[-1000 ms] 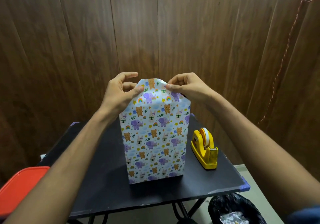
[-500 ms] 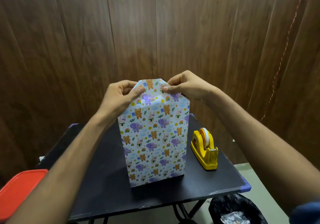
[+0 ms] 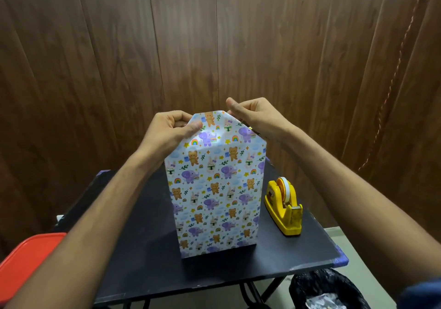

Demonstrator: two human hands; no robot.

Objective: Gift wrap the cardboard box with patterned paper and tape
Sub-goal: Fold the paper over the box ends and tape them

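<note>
The box (image 3: 214, 189) stands upright on the worktop (image 3: 143, 249), below both hands. Over the last second the left hand (image 3: 167, 132) and right hand (image 3: 253, 115), each pinching a corner of the top flap (image 3: 210, 127), have sharpened its creases. Judged ready for folding down; the tape dispenser (image 3: 284, 207), right of the hands, sits untouched.

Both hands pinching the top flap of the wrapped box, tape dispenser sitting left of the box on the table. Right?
Not quite. The head view shows the tape dispenser to the right of the box, not left. Left hand and right hand do pinch the top flap.
</note>
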